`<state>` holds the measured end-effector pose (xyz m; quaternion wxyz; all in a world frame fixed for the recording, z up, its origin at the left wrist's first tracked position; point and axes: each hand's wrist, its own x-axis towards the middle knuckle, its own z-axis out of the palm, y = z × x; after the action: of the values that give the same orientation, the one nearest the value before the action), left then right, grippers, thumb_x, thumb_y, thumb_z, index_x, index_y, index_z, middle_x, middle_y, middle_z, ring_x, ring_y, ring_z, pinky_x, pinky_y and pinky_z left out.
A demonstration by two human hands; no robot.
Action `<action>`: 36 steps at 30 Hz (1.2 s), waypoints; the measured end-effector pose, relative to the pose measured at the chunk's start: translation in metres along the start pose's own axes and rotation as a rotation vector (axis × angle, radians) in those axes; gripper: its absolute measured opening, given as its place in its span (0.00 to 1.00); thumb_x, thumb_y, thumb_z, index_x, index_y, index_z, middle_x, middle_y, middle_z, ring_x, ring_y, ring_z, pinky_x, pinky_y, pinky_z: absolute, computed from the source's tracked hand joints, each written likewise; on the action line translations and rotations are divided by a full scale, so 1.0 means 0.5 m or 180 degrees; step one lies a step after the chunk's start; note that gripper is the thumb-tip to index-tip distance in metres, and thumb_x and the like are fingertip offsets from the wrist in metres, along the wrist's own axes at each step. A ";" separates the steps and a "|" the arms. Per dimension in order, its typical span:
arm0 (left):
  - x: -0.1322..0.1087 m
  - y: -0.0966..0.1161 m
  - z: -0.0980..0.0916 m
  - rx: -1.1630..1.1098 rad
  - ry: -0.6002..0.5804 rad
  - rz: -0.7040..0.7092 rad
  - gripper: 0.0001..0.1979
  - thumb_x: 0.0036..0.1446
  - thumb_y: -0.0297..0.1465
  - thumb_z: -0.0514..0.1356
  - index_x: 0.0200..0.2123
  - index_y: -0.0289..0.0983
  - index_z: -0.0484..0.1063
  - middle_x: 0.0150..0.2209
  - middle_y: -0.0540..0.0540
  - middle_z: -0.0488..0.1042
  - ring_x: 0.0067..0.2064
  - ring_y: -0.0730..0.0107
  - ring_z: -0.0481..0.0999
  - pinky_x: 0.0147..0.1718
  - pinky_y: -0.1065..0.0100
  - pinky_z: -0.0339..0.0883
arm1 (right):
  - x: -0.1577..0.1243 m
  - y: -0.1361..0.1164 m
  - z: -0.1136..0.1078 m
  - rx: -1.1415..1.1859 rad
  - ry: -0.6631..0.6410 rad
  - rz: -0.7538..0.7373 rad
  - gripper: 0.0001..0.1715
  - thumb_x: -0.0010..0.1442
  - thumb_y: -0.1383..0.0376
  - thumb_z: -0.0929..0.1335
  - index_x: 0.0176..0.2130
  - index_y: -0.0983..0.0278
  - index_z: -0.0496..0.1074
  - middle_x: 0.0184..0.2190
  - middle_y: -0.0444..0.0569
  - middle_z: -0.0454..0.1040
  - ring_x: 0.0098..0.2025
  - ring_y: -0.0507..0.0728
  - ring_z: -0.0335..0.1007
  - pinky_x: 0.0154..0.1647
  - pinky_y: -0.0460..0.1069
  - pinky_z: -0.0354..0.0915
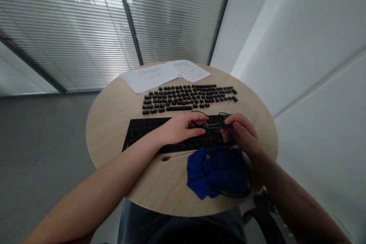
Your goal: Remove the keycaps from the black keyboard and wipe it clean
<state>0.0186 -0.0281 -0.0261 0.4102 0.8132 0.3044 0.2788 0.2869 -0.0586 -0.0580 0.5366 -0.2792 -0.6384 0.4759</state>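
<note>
A black keyboard base [154,124] without most of its keycaps lies across the table. Over its middle, my left hand [184,127] has thumb and fingers closed around a small dark piece [205,126]. My right hand [240,129] pinches the dark handle of a thin wire tool [214,125], whose wire end reaches the piece at my left fingertips. Behind the keyboard base, loose black keycaps [185,93] lie in rows, with a long space bar [179,108] at the front.
A blue cloth [217,171] with a black cable over it lies in front of the keyboard base. Beside it is a thin brush-like tool [166,158]. Printed papers [151,77] rest at the back of the round wooden table [108,122].
</note>
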 end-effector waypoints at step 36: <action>0.010 -0.014 -0.006 -0.0650 0.0335 -0.0337 0.28 0.57 0.30 0.67 0.61 0.36 0.73 0.35 0.51 0.76 0.29 0.76 0.74 0.30 0.70 0.72 | 0.009 -0.004 0.018 -0.3182 -0.0139 -0.1474 0.15 0.75 0.64 0.63 0.49 0.56 0.79 0.29 0.48 0.75 0.32 0.58 0.72 0.34 0.53 0.70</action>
<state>0.0180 -0.0195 -0.0294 0.4885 0.7343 0.3380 0.3286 0.2776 -0.0584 -0.0541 0.4159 -0.3424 -0.8424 -0.0100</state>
